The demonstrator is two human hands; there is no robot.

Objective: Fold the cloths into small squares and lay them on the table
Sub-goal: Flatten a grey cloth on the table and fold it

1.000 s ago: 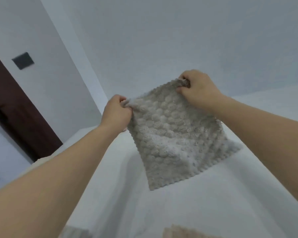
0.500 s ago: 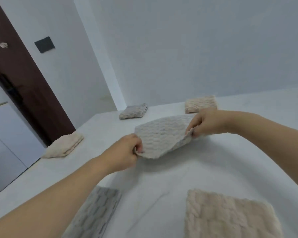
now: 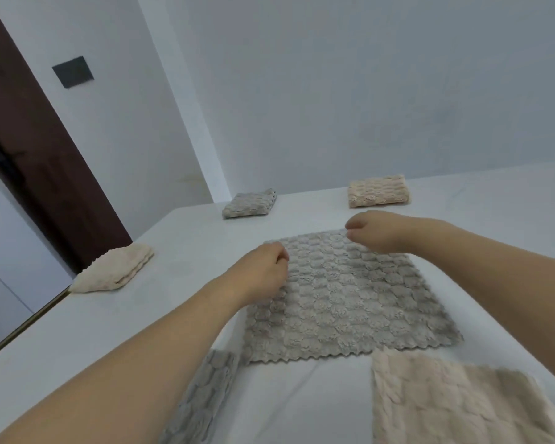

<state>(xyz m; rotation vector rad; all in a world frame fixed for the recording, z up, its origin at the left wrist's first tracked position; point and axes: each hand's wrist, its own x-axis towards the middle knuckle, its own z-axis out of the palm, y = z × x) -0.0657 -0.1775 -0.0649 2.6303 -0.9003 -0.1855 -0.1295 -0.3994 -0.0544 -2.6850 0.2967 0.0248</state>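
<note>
Three folded squares already lie on the white table (image 3: 77, 341): cream (image 3: 113, 270), grey (image 3: 249, 205), beige (image 3: 378, 190). One grey waffle-textured cloth (image 3: 343, 302) lies flat and unfolded at centre; left hand (image 3: 257, 274) and right hand (image 3: 374, 232) hover loosely curled at its far corners, gripping nothing. Two flat cloths wait nearer: grey (image 3: 202, 398), beige (image 3: 446, 408). Left table edge close; right side open.

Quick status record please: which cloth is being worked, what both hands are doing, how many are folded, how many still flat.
cloth in work: grey cloth, spread flat and unfolded on the white table
left hand: over the cloth's far left corner, fingers curled; grip cannot be told
right hand: at the far right corner, fingers loosely curled, seemingly holding nothing
folded cloths: three, cream one at the left edge, grey one and beige one at the far side
flat, waiting: grey one and beige one nearest the camera
</note>
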